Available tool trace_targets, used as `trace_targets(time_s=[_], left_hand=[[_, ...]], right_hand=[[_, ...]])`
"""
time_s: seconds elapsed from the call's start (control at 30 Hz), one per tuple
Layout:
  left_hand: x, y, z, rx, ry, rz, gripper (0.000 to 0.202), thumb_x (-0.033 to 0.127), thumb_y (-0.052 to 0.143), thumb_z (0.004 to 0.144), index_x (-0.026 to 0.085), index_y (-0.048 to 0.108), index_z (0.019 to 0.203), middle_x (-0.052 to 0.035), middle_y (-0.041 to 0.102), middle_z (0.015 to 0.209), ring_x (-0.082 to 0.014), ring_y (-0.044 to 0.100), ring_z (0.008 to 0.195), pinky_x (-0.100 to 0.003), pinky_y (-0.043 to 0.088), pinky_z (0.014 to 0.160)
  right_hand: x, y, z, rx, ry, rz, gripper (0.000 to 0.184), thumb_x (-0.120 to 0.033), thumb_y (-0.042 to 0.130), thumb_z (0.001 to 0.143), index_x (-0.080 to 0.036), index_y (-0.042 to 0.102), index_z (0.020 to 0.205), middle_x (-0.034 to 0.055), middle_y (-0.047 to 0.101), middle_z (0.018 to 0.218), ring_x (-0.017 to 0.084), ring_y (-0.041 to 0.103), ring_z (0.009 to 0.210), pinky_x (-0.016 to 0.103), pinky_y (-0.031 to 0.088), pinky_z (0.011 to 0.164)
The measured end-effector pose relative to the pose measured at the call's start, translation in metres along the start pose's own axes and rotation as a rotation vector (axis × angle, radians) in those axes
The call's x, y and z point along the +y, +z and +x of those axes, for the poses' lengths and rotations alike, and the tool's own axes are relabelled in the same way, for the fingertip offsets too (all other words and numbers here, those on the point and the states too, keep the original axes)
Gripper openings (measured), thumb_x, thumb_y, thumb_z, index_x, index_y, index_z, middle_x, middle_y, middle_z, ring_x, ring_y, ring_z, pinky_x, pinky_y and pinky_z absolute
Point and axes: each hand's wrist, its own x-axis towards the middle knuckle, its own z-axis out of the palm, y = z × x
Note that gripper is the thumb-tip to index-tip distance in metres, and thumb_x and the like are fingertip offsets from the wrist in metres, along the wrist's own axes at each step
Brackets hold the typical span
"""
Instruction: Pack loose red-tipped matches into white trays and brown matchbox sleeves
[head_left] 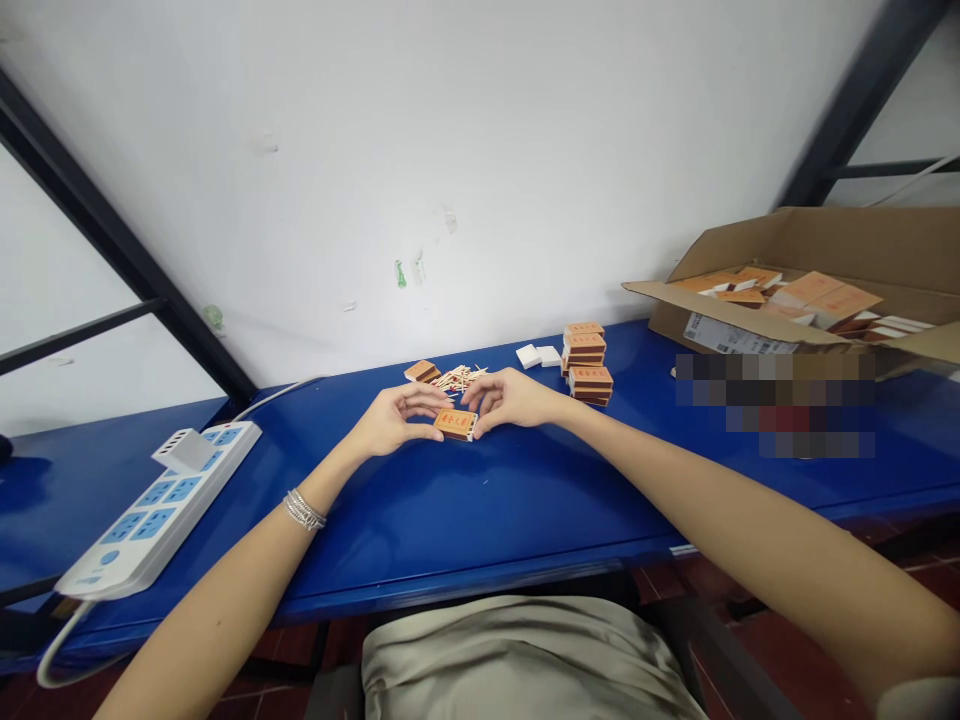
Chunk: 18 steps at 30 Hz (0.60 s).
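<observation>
Both my hands meet at the middle of a blue table [465, 500]. Between them lies an orange matchbox [455, 423]. My left hand [394, 418] pinches its left end and my right hand [508, 398] pinches its right end, fingers curled round it. Just behind the hands a heap of loose matches [459, 378] lies on the table, with another orange matchbox [421, 371] at its left. Silver bangles [303, 509] circle my left wrist.
Stacked orange matchboxes [587, 362] stand right of my right hand, with white inner trays [537, 355] behind. An open cardboard carton [810, 290] of matchboxes sits far right. A white and blue power strip [161, 505] lies at left. A white wall rises behind.
</observation>
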Motion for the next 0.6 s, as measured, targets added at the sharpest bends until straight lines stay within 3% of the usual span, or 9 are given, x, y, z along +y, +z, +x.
trace_targets(time_s=[0.2, 0.37, 0.6], left_hand=[[-0.002, 0.001, 0.000, -0.005, 0.001, -0.007, 0.060, 0.018, 0.088, 0.052, 0.013, 0.063, 0.106, -0.0133, 0.071, 0.108, -0.0254, 0.067, 0.103, -0.043, 0.053, 0.096], [-0.009, -0.002, 0.002, -0.014, -0.003, -0.015, 0.062, 0.019, 0.088, 0.052, 0.012, 0.063, 0.107, -0.0140, 0.070, 0.108, -0.0254, 0.067, 0.101, -0.044, 0.053, 0.095], [-0.013, -0.002, 0.004, 0.000, 0.004, 0.026, 0.059, 0.021, 0.088, 0.052, 0.012, 0.065, 0.105, -0.0123, 0.071, 0.105, -0.0231, 0.067, 0.097, -0.043, 0.052, 0.095]], right_hand=[[0.003, 0.002, 0.000, -0.001, -0.018, 0.014, 0.056, -0.036, 0.086, 0.050, -0.012, 0.066, 0.097, 0.0071, 0.070, 0.088, 0.015, 0.067, 0.069, 0.028, 0.053, 0.065], [-0.002, 0.003, -0.002, -0.058, 0.010, 0.059, 0.051, -0.036, 0.085, 0.054, -0.011, 0.067, 0.095, 0.0075, 0.072, 0.080, 0.017, 0.069, 0.066, 0.029, 0.054, 0.062], [-0.007, -0.002, -0.006, -0.183, 0.063, 0.091, 0.056, -0.032, 0.086, 0.055, -0.014, 0.063, 0.102, 0.0070, 0.073, 0.086, 0.018, 0.071, 0.071, 0.029, 0.056, 0.066]])
